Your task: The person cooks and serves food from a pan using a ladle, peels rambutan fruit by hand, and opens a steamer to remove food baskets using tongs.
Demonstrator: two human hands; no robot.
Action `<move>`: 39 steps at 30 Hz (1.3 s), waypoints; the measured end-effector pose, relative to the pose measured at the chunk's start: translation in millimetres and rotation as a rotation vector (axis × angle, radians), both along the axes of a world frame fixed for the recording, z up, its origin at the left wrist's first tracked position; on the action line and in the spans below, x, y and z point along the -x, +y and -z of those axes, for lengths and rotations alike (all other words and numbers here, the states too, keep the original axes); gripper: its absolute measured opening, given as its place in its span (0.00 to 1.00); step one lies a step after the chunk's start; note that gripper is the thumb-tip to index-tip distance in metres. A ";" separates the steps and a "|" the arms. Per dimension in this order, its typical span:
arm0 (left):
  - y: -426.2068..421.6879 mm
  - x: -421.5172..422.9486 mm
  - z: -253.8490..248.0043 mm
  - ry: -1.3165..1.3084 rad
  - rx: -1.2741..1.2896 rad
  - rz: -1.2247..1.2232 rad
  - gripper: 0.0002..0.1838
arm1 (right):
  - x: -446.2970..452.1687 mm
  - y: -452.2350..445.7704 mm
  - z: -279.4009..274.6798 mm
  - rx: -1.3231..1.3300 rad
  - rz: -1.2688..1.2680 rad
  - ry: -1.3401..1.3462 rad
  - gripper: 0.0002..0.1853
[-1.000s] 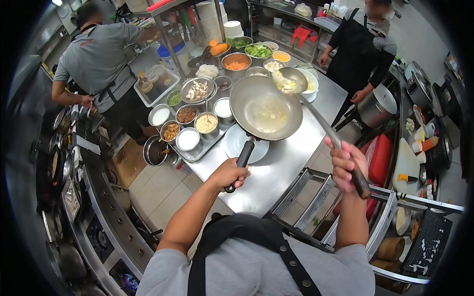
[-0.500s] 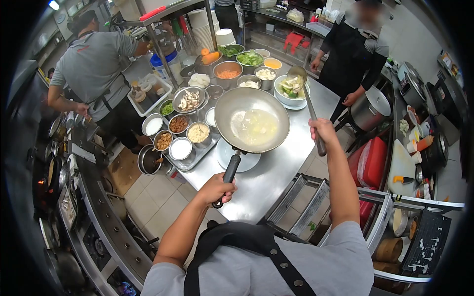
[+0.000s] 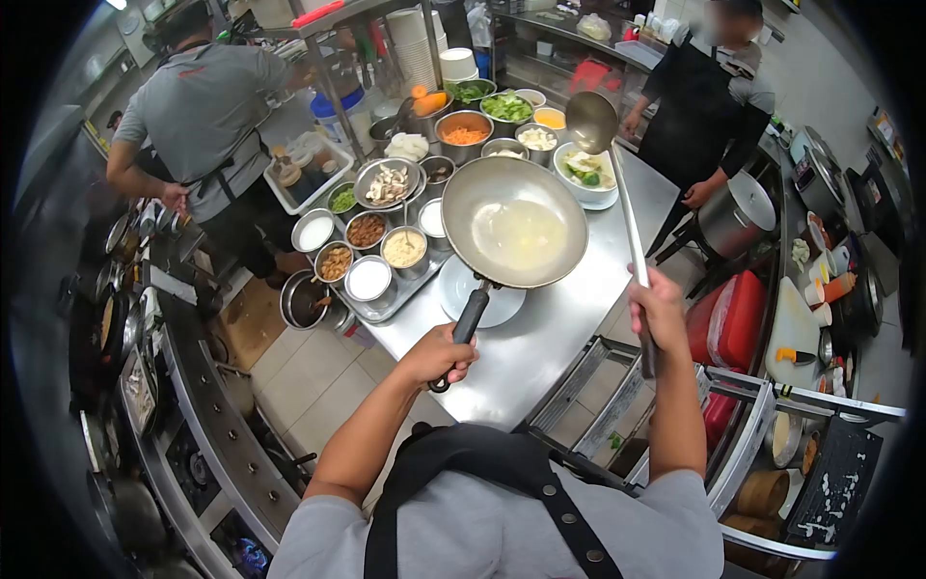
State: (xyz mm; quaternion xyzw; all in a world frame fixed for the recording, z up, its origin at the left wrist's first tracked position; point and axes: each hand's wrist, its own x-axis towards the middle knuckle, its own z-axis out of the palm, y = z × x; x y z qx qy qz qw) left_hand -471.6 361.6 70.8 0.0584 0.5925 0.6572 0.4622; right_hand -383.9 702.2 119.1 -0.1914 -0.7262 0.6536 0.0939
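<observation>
My left hand (image 3: 439, 356) is closed around the black handle of a frying pan (image 3: 466, 214), held above the steel table. Pale, cloudy liquid (image 3: 526, 234) pools in the pan. Beneath it a white plate (image 3: 497, 309) shows in part. My right hand (image 3: 660, 314) grips the long handle of a ladle (image 3: 591, 124), its bowl raised above and beyond a white bowl (image 3: 590, 199). Green and pale pieces of food (image 3: 585, 171) lie in that bowl, which stands on the table right of the pan.
Several metal containers of ingredients, among them carrot shreds (image 3: 462, 135) and sliced mushrooms (image 3: 388, 184), crowd the left of the steel table (image 3: 502, 386). One person (image 3: 207, 125) stands at the far left, another (image 3: 702, 106) at the back right. A stove (image 3: 217, 434) runs along the left.
The ladle has lifted away from the white bowl, its bowl now empty-looking and higher. My right hand has moved down and slightly right. The pan appears a little further right in view.
</observation>
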 end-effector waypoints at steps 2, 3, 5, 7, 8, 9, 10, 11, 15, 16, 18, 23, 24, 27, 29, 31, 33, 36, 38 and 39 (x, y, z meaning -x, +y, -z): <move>-1.3 2.2 2.0 0.005 -0.002 0.001 0.10 | -27.8 -11.8 -11.7 0.179 -0.079 -0.006 0.21; -1.9 3.1 2.3 0.010 -0.006 0.006 0.10 | -38.2 -17.8 -14.0 0.141 -0.096 -0.048 0.20; -3.4 2.8 0.8 0.032 -0.002 0.003 0.10 | -55.4 -31.5 -18.0 0.061 -0.125 -0.133 0.18; -6.0 2.4 -3.7 0.051 0.006 0.003 0.10 | -65.9 -40.5 -17.2 -0.007 -0.142 -0.178 0.18; -7.3 1.8 -5.5 0.055 0.013 -0.002 0.10 | -69.3 -42.6 -11.1 -0.023 -0.145 -0.196 0.19; -9.1 2.1 -6.3 0.062 0.015 0.000 0.10 | -72.5 -44.8 -7.2 -0.038 -0.149 -0.212 0.19; -11.1 2.8 -6.8 0.069 0.017 0.001 0.10 | -76.0 -46.2 -6.3 -0.032 -0.150 -0.234 0.19; -13.7 3.3 -6.6 0.076 0.020 0.001 0.11 | -79.2 -48.0 -5.0 -0.031 -0.151 -0.246 0.19; -20.5 4.3 -12.4 0.119 0.075 0.001 0.11 | -93.6 -51.6 -3.1 0.048 -0.164 -0.280 0.19; -21.8 4.7 -13.9 0.125 0.081 -0.001 0.10 | -97.7 -51.3 -3.0 0.085 -0.173 -0.288 0.19; -22.5 6.0 -13.2 0.145 0.095 0.006 0.10 | -107.7 -50.6 -0.6 0.241 -0.197 -0.287 0.20; -22.5 8.1 -8.6 0.160 0.105 0.017 0.10 | -127.5 -58.0 -10.0 0.739 -0.230 -0.238 0.21; -22.1 7.8 -8.2 0.166 0.110 0.020 0.10 | -129.0 -60.7 -13.0 0.859 -0.232 -0.213 0.21; -20.4 4.3 -7.4 0.175 0.126 0.030 0.10 | -131.4 -69.4 -20.1 1.151 -0.240 -0.155 0.21; -19.4 2.5 -8.6 0.170 0.136 0.031 0.10 | -130.6 -75.7 -24.5 1.307 -0.253 -0.120 0.21; -18.6 1.3 -5.8 0.155 0.133 0.023 0.10 | -128.9 -80.9 -28.0 1.448 -0.273 -0.084 0.22; -17.8 0.5 -0.9 0.133 0.118 0.018 0.10 | -126.2 -82.7 -30.6 1.524 -0.295 -0.070 0.24; -15.1 -0.3 3.6 0.095 0.089 0.015 0.10 | -121.2 -81.5 -34.9 1.590 -0.324 -0.047 0.25; -13.1 -2.3 3.7 0.078 0.087 0.005 0.09 | -116.7 -77.0 -38.2 1.600 -0.338 -0.032 0.25; -12.8 -3.9 3.9 0.073 0.087 0.000 0.09 | -114.6 -73.0 -39.6 1.597 -0.342 -0.024 0.26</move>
